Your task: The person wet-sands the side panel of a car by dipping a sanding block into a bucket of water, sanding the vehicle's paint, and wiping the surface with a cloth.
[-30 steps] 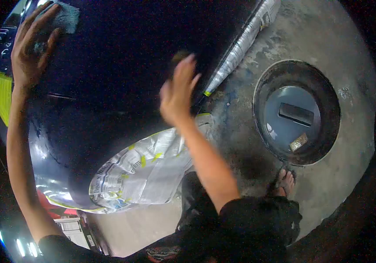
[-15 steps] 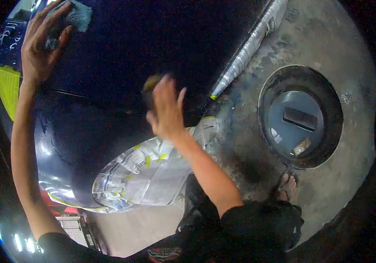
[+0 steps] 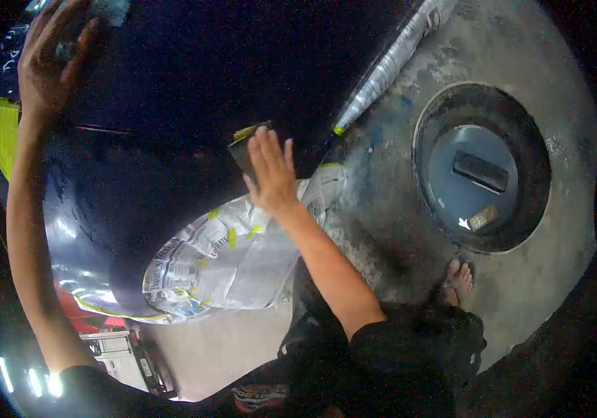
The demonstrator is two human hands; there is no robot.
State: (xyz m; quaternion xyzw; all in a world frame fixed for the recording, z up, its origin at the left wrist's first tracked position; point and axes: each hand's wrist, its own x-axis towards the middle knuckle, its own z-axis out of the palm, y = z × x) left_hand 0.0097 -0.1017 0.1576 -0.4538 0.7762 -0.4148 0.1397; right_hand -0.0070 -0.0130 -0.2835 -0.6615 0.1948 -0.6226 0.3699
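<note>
My right hand (image 3: 273,171) lies over a folded piece of sandpaper (image 3: 241,145), dark with a yellow-brown edge, and presses it to the dark blue car panel (image 3: 166,76). Its fingers are nearly straight, and the palm hides part of the sheet. At the upper left my left hand (image 3: 51,59) rests on a light blue cloth (image 3: 109,10) against the car body. The cloth shows past the fingertips and between thumb and fingers; the frame edge cuts off part of the hand.
Taped newspaper (image 3: 243,268) covers the wheel area, and wrapped paper (image 3: 389,70) runs along the panel edge. On the concrete floor (image 3: 382,223) stands a black tub (image 3: 420,174) of water, holding a dark block (image 3: 480,171) and a brownish piece (image 3: 483,218). A foot (image 3: 460,280) is close by.
The view has shifted slightly. My right hand, blurred before, now shows sharply with the sandpaper flat under it, still near the panel edge. My left hand stays on the cloth.
</note>
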